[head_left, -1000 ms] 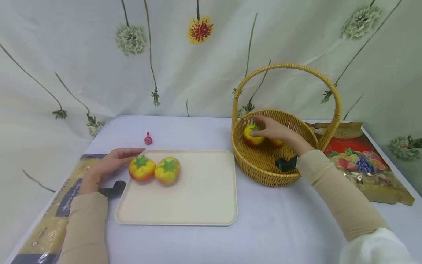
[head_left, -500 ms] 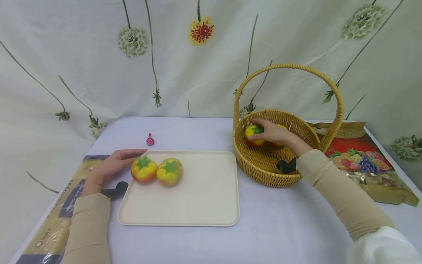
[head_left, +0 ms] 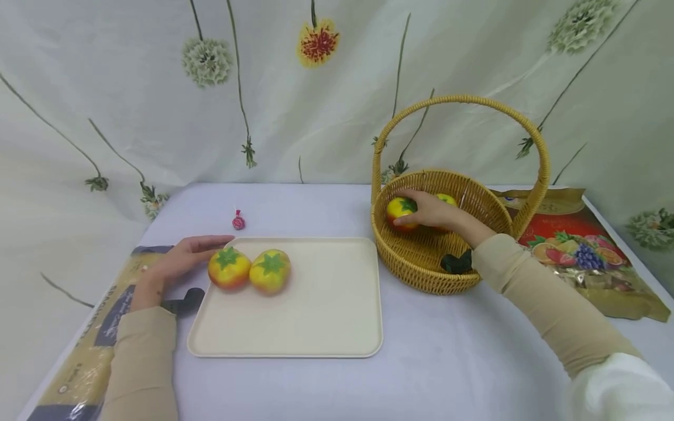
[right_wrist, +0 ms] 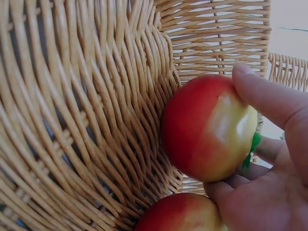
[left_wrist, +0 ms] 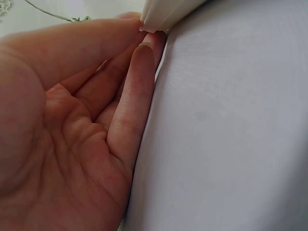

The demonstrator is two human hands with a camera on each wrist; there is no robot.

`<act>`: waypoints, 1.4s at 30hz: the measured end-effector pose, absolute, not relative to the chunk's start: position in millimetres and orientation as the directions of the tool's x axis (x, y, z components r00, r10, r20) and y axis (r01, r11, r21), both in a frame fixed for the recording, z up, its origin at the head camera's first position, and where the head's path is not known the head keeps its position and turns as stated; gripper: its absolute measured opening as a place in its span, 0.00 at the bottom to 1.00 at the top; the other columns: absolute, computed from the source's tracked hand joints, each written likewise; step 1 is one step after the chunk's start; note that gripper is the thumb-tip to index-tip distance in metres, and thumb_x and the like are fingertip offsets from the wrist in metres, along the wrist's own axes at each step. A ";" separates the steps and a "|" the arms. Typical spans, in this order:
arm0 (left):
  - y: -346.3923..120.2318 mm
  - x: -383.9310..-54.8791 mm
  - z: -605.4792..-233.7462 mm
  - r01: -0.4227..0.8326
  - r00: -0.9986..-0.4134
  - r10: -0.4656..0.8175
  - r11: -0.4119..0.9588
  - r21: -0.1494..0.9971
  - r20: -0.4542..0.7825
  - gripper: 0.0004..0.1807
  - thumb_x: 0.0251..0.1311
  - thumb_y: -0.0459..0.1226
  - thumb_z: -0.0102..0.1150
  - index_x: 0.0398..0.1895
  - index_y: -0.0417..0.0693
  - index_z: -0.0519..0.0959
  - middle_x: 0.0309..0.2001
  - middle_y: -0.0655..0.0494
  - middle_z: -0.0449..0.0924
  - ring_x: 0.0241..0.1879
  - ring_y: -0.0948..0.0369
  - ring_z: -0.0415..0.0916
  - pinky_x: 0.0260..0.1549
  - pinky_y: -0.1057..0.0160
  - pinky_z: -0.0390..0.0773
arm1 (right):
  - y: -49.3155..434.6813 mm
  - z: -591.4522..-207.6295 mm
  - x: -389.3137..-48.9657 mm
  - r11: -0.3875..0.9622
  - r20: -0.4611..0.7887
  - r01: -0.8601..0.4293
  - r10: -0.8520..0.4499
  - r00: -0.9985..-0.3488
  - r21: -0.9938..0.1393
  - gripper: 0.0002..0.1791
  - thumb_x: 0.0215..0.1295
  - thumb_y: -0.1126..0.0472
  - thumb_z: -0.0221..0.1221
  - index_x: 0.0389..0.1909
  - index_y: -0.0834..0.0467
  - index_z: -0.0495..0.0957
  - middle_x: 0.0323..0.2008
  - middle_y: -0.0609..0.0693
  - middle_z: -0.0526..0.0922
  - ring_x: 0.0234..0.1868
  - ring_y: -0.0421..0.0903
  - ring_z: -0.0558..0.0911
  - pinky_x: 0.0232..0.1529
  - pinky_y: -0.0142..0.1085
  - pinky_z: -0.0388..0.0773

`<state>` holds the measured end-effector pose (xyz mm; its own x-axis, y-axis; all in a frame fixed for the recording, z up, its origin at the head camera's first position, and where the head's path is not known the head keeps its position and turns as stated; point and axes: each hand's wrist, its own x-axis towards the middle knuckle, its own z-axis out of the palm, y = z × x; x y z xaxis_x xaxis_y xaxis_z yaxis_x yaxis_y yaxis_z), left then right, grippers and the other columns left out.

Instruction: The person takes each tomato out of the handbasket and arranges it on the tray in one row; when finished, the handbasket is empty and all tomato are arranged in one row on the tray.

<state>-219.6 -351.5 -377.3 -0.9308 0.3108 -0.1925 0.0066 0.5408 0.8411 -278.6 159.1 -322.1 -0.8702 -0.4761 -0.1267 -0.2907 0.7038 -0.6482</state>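
Observation:
In the wicker basket [head_left: 416, 275], my right hand [head_left: 429, 209] grips a red-and-yellow tomato [right_wrist: 204, 130] with a green star-shaped top, thumb on one side and fingers on the other. A second tomato [right_wrist: 180, 214] lies close beside it, partly hidden by the hand in the head view. My left hand [head_left: 181, 260] is at the far left corner of the cream tray [head_left: 326, 304]; the left wrist view has its thumb and fingertips pinching the rim. Two more tomatoes, one by the left rim [head_left: 229, 269] and one touching it [head_left: 270, 272], sit on the tray.
A wrapped red candy [head_left: 239, 220] lies behind the tray. A spaghetti bag [head_left: 89, 345] lies under the left forearm, and a red-and-gold fruit candy bag [head_left: 584, 251] right of the basket. The basket's tall handle [head_left: 463, 99] arches over it; a patterned cloth [head_left: 326, 128] hangs behind.
My right hand stays around the tomato, which has shifted slightly within the basket. More of the second tomato shows behind the hand. The left hand stays at the tray.

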 end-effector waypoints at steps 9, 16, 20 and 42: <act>-347.8 -218.2 -375.9 -0.015 -0.934 0.292 0.543 0.840 -0.205 0.29 0.64 0.46 0.54 0.64 0.42 0.68 0.64 0.42 0.65 0.66 0.46 0.51 0.62 0.40 0.45 | 155.6 -319.7 -274.9 0.669 -0.142 -0.292 -0.514 -0.846 -0.683 0.41 0.60 0.54 0.63 0.69 0.64 0.55 0.66 0.63 0.58 0.62 0.58 0.62 0.61 0.52 0.60; -346.2 -216.9 -374.6 -0.017 -0.934 0.292 0.543 0.839 -0.208 0.29 0.64 0.47 0.55 0.64 0.42 0.68 0.64 0.42 0.64 0.67 0.45 0.49 0.62 0.39 0.44 | 158.6 -317.4 -273.8 0.622 -0.130 -0.274 -0.524 -0.842 -0.733 0.40 0.61 0.52 0.62 0.69 0.61 0.56 0.66 0.62 0.59 0.61 0.57 0.62 0.59 0.53 0.61; -346.0 -215.7 -374.4 -0.038 -0.931 0.286 0.541 0.840 -0.226 0.29 0.64 0.48 0.55 0.65 0.43 0.68 0.65 0.43 0.63 0.68 0.45 0.48 0.62 0.39 0.43 | 159.0 -313.7 -272.9 0.594 -0.118 -0.266 -0.528 -0.841 -0.759 0.40 0.62 0.52 0.62 0.70 0.61 0.55 0.65 0.61 0.60 0.61 0.57 0.63 0.60 0.52 0.61; -348.1 -217.2 -373.4 -0.058 -0.933 0.267 0.547 0.835 -0.240 0.30 0.64 0.48 0.54 0.65 0.44 0.67 0.65 0.43 0.62 0.68 0.46 0.46 0.62 0.39 0.42 | 120.0 -260.7 -218.1 0.402 0.002 -0.289 -0.581 -0.814 -0.869 0.34 0.62 0.53 0.60 0.68 0.54 0.61 0.57 0.53 0.68 0.55 0.52 0.69 0.52 0.44 0.72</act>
